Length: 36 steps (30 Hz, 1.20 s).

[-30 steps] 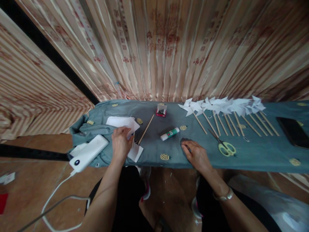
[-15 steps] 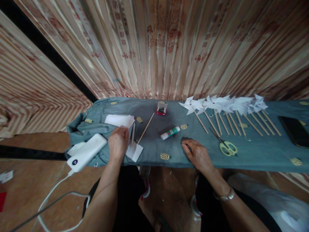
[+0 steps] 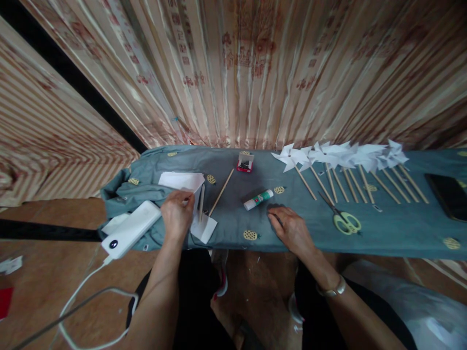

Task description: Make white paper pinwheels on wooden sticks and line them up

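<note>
My left hand (image 3: 176,210) is closed at the lower edge of a stack of white paper (image 3: 180,181), its thumb and forefinger pinched together. Whatever is in that pinch is hidden or too small to name. Thin wooden sticks (image 3: 201,204) and a folded white piece of paper (image 3: 205,229) lie just right of it. My right hand (image 3: 292,229) rests on the cloth with loosely bent fingers, the thumb a little apart, and nothing visible in it. Close to its fingertips lies a glue stick (image 3: 258,200). Green-handled scissors (image 3: 345,221) lie to its right.
Several white paper pinwheels (image 3: 324,154) on sticks line the back right of the cloth-covered table (image 3: 226,238). A small red box (image 3: 244,164) of dark bits stands at the back. A white power bank (image 3: 131,231) with a cable lies left, a black phone (image 3: 447,197) far right.
My right hand has slid slightly left, toward the glue stick. My left hand stays by the paper stack with little change.
</note>
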{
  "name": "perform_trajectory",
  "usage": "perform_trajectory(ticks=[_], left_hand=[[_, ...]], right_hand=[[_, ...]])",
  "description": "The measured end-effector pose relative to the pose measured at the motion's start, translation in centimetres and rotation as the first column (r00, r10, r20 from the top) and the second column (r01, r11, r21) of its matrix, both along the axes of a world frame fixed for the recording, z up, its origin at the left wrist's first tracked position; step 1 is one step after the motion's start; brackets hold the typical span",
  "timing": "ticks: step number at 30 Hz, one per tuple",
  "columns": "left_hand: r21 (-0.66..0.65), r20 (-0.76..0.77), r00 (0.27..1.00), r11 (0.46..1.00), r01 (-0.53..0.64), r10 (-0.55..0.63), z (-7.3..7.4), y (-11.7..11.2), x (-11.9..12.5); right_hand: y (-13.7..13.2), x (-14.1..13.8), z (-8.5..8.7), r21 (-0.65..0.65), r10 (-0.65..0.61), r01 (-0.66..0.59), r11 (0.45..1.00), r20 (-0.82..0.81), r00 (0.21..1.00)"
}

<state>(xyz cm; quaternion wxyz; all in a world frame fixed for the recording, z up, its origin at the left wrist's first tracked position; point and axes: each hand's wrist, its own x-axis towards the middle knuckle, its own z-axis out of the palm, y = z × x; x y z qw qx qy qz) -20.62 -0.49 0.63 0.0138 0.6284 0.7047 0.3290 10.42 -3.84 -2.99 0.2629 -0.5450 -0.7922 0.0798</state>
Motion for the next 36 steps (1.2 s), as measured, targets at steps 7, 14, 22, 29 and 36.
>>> perform_trajectory(ticks=[7, 14, 22, 29, 36], left_hand=[[-0.129, -0.051, 0.996, 0.990, 0.065, -0.072, 0.0, -0.5, 1.1], [-0.083, -0.098, 0.990, 0.992, 0.093, -0.101, -0.4, -0.4, 1.6], [-0.027, -0.134, 0.982, 0.991, 0.129, -0.131, -0.9, -0.3, 1.3], [0.037, -0.120, 0.964, 0.969, 0.243, -0.237, -0.3, -0.8, 3.8], [0.241, -0.164, 0.853, 0.818, 0.522, -0.496, 0.9, -2.4, 9.2]], right_hand=[[0.4, -0.7, 0.2, -0.009, -0.007, 0.007, 1.000, -0.002, 1.000], [0.4, -0.6, 0.1, -0.003, 0.003, -0.003, 1.000, -0.006, 1.000], [0.3, -0.9, 0.6, -0.006, 0.017, -0.017, 1.000, -0.072, 0.997], [0.0, -2.7, 1.4, -0.295, -0.102, -0.041, 0.955, -0.453, 0.886], [-0.2, -6.1, 2.7, -0.489, -0.362, -0.412, 0.769, -0.864, 0.350]])
